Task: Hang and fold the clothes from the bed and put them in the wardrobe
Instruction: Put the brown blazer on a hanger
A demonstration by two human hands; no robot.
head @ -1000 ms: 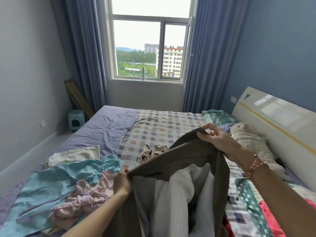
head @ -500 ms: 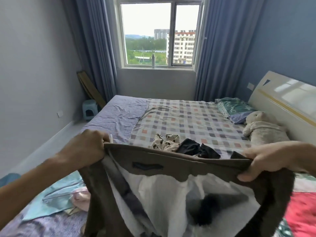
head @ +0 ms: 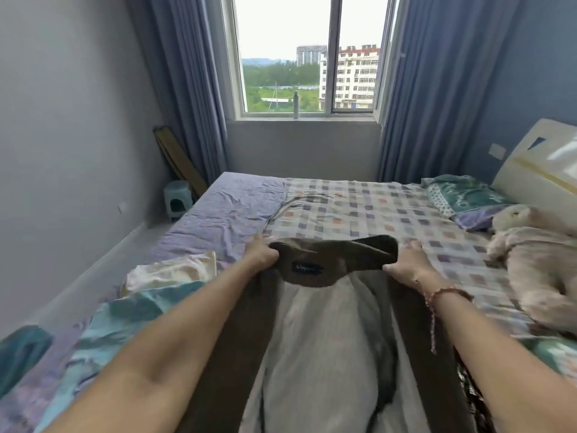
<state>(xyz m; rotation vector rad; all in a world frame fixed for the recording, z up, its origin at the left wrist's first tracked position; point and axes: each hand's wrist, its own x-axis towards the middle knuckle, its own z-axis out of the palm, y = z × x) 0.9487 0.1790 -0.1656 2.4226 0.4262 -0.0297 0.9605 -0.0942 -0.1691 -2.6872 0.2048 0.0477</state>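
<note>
The bed (head: 199, 226) in front of me wears a wrinkled purple sheet (head: 243, 201) on its left part and a checked cover (head: 359, 207) over the rest, up to the pale headboard (head: 537, 164) on my right. The brown jacket (head: 340, 254) lies spread down the middle, grey lining up and collar toward the window, with a cream garment (head: 175, 271) and a crumpled teal garment (head: 131, 320) just beside it on my left. By the headboard rests a teal pillow (head: 462, 193), with a plush toy (head: 537, 254) near it on the checked cover.
</note>
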